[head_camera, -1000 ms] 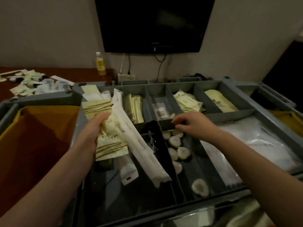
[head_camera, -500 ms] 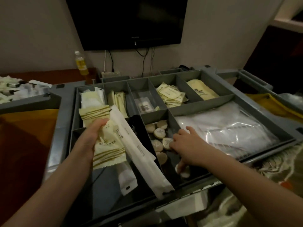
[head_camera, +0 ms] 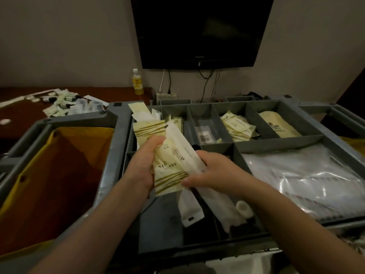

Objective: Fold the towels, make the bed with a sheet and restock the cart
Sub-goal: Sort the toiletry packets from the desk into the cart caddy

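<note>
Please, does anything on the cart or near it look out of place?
Yes. Loose sachets and small bottles lie scattered on the brown table behind the cart on its left side, not sorted into it. The left hand and right hand hold a mixed bundle of packets over it.

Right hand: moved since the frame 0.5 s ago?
Yes. Against the cart tray, the right hand moved left and up from the round soap compartment to grip the packet bundle held by the left hand.

We're in a hotel room: grey housekeeping cart [head_camera: 116, 119] with compartments of guest sachets [head_camera: 237, 125], wall-mounted television [head_camera: 199, 30], wooden desk [head_camera: 19, 115] alongside.
</note>
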`<state>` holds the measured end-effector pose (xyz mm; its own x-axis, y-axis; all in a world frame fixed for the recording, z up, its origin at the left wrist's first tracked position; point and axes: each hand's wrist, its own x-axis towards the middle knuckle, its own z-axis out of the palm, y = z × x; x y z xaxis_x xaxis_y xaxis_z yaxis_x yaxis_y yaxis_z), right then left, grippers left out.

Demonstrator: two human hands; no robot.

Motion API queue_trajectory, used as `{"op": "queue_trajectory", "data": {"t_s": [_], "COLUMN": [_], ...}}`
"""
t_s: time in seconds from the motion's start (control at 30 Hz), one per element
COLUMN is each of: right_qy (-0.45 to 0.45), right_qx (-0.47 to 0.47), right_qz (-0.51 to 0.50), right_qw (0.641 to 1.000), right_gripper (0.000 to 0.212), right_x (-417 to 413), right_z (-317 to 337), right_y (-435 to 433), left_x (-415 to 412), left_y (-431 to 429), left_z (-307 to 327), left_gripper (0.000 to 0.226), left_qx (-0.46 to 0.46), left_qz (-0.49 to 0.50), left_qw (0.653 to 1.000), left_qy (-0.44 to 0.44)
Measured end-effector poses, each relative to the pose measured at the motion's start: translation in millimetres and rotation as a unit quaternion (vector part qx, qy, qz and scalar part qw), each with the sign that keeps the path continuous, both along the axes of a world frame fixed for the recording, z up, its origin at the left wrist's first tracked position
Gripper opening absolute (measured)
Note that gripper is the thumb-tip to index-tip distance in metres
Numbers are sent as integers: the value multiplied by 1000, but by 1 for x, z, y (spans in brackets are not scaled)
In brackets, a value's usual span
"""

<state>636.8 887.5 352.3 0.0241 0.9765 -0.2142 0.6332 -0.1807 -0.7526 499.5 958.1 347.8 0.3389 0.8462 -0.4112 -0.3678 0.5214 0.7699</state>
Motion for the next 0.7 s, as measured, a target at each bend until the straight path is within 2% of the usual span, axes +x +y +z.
{"op": "queue_trajectory", "data": {"t_s": [0.1, 0.17, 0.3, 0.4, 0.47, 0.53, 0.7], "right_qy": [73, 98, 59, 46, 77, 113, 176], "right_qx": [-18, -34, -62, -51, -35, -25, -59], "right_qz": [12, 29, 27, -22, -78, -124, -195], "right_qw": [997, 994, 996, 997, 993, 986, 963], "right_gripper": [29, 23, 26, 6, 9, 21, 32], "right_x": [1, 0, -8, -16, -18, -19, -27], "right_z": [4, 8, 14, 18, 21, 25, 20], "right_y": [6, 10, 24, 40, 55, 75, 153], "left_x": [-10, -16, -27, -35, -42, -49, -68], "left_y": [7, 10, 19, 29, 38, 48, 62], "left_z": [3, 1, -4, -6, -8, -12, -15], "left_gripper": [11, 9, 6, 3, 6, 8, 13], "left_qx": [-10, -18, -21, -25, -26, -11, 5], "left_qz": [5, 11, 32, 53, 69, 84, 105], "left_qw": [1000, 1000, 999, 998, 997, 996, 994], "left_qy": [-5, -3, 1, -14, -26, -21, -30]}}
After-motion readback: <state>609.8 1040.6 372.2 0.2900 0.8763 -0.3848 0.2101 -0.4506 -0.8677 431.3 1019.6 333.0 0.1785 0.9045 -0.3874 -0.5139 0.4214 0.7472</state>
